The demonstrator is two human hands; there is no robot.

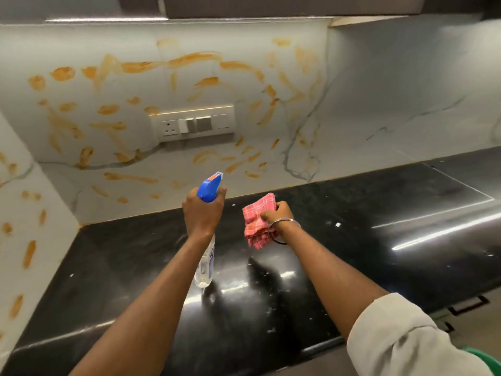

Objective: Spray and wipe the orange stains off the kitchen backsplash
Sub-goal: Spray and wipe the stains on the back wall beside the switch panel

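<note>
Both hands are occupied: the left hand (203, 213) grasps the neck of a clear plastic spray bottle with a blue trigger head (210, 189), one finger lying at the front of the head, and the right hand (276, 213) clenches a bunched pink checked cloth (257, 221) just beside it at 3 o'clock. Both are held above the glossy black stone bench (379, 240). The nozzle points toward 12 o'clock at the white marble-look backsplash (379, 90), where orange stains (195, 59) run all round the grey switch plate (193, 123) and on along the side wall at 9 o'clock. No part of the panel appears wiped, so the step in hand is judged to be spraying. The next move calls for wetting the stains while keeping liquid off the switch plate, then bringing the cloth up to wipe.
</note>
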